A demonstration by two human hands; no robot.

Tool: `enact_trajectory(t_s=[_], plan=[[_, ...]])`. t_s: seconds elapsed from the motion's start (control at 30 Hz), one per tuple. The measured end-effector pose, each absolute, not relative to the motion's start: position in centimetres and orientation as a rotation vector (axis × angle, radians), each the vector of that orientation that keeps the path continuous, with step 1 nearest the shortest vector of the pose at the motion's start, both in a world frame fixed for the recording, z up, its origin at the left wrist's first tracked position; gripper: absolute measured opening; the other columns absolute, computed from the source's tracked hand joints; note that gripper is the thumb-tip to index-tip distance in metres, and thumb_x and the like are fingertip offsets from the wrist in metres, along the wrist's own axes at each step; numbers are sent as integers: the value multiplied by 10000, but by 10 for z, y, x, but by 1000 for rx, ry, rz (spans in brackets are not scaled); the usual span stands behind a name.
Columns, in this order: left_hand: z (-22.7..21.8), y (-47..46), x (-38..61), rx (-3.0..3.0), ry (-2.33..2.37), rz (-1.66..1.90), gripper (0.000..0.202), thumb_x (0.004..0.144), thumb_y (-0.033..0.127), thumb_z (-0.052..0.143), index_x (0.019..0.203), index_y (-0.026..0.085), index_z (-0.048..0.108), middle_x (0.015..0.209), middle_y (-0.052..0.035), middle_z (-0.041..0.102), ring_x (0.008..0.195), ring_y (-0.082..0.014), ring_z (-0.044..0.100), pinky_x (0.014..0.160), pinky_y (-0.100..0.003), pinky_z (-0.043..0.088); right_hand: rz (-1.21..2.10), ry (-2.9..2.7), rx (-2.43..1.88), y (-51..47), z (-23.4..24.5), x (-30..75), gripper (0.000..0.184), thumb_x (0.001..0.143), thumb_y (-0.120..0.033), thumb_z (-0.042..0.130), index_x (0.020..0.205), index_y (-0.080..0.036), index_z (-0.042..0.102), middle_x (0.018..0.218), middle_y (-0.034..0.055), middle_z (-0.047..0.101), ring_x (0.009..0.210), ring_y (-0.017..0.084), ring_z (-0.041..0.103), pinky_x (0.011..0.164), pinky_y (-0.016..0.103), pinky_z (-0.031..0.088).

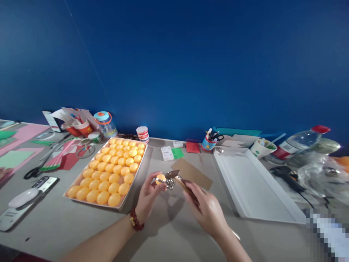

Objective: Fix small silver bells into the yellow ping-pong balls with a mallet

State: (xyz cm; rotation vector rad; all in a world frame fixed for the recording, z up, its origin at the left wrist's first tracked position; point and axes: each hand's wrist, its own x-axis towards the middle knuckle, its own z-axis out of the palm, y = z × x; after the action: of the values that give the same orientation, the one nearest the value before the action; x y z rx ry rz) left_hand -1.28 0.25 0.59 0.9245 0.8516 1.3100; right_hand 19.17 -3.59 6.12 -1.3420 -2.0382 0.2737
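Observation:
My left hand (148, 194) pinches a small yellow ball (160, 178) between fingertips above the grey table. My right hand (205, 207) is closed around the wooden handle of a small hammer (177, 178), whose dark head sits right beside the ball. A small cluster of silvery metal pieces (170, 184) lies just under the hammer head, between the two hands. A red bead bracelet (135, 220) circles my left wrist. To the left of my hands a tray (141, 163) holds several rows of yellow balls (109, 171).
An empty white tray (253, 185) lies to the right, a brown card (192, 173) behind the hands. Cups, a scissors pot (208, 142), jars and coloured paper line the back and left. A water bottle (300, 142), plastic bags and a glue gun (286, 176) crowd the right.

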Motion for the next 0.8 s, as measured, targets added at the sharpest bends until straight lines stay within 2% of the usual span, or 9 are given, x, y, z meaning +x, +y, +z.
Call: enact_trajectory(t_s=[0.17,0.27,0.37,0.47,0.63,0.8], plan=[[8,2,-11,881,794,1290,427,765,291,773,1163,237,629,899,-25,703,767,-157,668,783,-326,550,243,-1979,-1354,-34,58,190,249,949,-214,439,1160,-197,569,1066,120,746,826,220,747,671,277,574],[10,2,-10,845,753,1253,409,733,265,800,1112,232,651,905,-18,693,767,-153,661,772,-321,561,274,-1927,-1389,-34,57,189,238,949,-242,447,1147,-199,571,1035,115,745,814,221,739,670,282,570],[11,1,-11,821,740,1198,324,770,281,765,1070,202,672,906,-27,683,700,-128,633,719,-309,564,441,-1836,-1445,-35,59,187,182,952,-303,467,1054,-205,582,880,77,733,698,198,708,590,260,551],[9,0,-11,818,723,1149,328,821,332,706,1107,181,654,901,-60,700,660,-131,633,687,-312,556,716,-1650,-1400,-36,63,186,185,964,-364,466,973,-205,559,688,20,655,535,152,630,501,225,515],[8,-2,-10,786,691,1135,297,842,326,677,1095,172,658,921,-79,715,627,-114,608,677,-303,549,890,-1243,-1193,-38,68,187,190,966,-389,489,1000,-203,508,820,40,648,489,115,575,465,236,504],[12,-1,-10,777,712,1152,305,816,278,707,1105,191,662,967,-66,694,686,-121,611,761,-352,562,725,-1074,-1028,-45,68,191,148,973,-317,495,1093,-230,492,764,2,604,475,101,537,446,228,457]])
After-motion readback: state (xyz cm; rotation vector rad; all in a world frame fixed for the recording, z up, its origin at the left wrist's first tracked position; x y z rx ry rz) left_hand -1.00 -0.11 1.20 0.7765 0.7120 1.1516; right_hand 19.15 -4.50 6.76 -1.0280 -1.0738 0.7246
